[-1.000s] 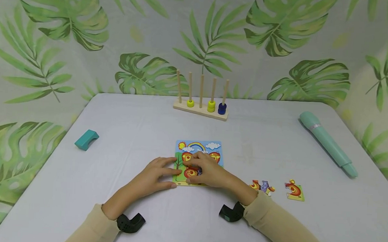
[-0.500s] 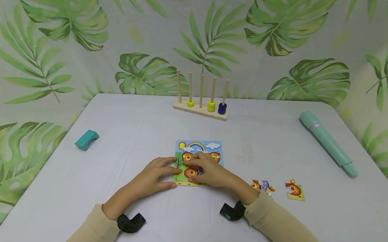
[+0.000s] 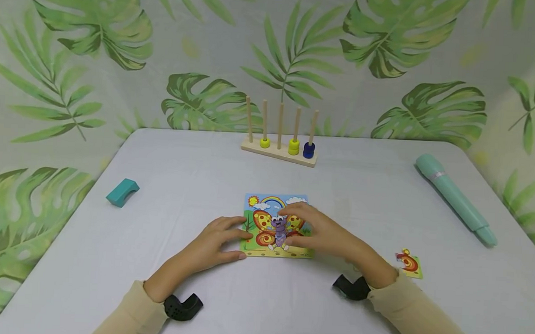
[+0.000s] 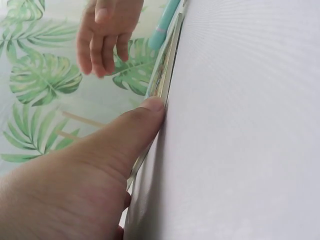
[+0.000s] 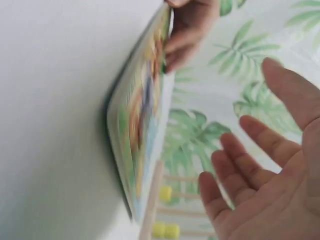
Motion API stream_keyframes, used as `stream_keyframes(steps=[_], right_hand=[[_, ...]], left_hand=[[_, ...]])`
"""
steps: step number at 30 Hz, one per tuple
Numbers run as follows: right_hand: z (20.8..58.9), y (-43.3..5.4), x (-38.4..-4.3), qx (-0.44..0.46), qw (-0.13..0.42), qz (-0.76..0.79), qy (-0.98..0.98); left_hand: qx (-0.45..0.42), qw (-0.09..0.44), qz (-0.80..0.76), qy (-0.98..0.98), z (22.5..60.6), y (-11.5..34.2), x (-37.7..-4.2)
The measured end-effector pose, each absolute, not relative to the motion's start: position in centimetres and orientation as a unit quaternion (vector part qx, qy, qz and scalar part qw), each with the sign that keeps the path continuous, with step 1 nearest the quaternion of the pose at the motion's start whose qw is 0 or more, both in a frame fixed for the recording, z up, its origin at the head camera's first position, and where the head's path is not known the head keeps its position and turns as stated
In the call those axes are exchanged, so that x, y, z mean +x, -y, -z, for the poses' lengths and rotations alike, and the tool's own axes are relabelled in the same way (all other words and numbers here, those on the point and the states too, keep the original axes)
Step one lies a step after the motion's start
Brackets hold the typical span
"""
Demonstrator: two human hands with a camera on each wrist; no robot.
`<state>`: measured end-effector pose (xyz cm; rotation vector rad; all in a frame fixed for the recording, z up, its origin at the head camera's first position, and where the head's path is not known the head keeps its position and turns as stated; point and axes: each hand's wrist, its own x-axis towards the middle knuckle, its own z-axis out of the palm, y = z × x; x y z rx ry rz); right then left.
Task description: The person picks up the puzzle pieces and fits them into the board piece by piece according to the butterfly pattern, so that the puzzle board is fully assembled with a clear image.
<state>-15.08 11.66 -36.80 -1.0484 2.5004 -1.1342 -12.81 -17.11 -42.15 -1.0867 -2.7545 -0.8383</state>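
Note:
A puzzle board (image 3: 264,250) with a butterfly picture lies flat near the middle of the white table. My left hand (image 3: 217,242) rests at its left edge, fingers fairly straight over the picture; in the left wrist view its thumb (image 4: 142,112) touches the board's rim. My right hand (image 3: 325,234) hovers around the board's right side, partly covering the picture. In the right wrist view, the right fingers (image 5: 240,172) are spread apart and nothing is between them. To the right lies one loose red-and-yellow puzzle piece (image 3: 411,264). The right forearm mostly hides another spot nearby.
Behind the board stands a wooden peg stand (image 3: 279,154) with yellow and dark blue beads. A teal arch-shaped block (image 3: 123,192) lies at the left. Toward the right edge there is a mint-green toy microphone (image 3: 456,200). A leaf-patterned cloth (image 3: 219,45) hangs behind the table.
My right hand has lifted off the picture and shifted right, its fingers spreading. The butterfly's purple body now shows in the board. The left hand stays at the edge.

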Motion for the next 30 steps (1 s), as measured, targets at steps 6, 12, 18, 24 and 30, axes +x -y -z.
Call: stream_keyframes(steps=[6,12,18,24,30], right_hand=[[35.4,-16.9,-13.5,-0.332,0.024,0.38,-0.863],[36.3,-21.0,-11.9,-0.319,-0.015,0.369,-0.873],[38.2,-23.4,-10.5,-0.266,0.024,0.348,-0.899],[40.0,-24.5,-10.2,-0.268,0.048,0.349,-0.897],[40.6,-24.5,-10.3,-0.281,0.017,0.316,-0.906]], left_hand=[[-0.348,0.03,0.269,0.897,42.1,17.1,-12.8],[-0.346,0.022,0.272,0.898,42.0,17.0,-12.7],[-0.345,0.019,0.269,0.899,42.0,17.0,-12.7],[-0.34,0.012,0.265,0.902,42.0,17.0,-12.7],[-0.344,0.02,0.264,0.901,42.0,17.1,-12.7]])
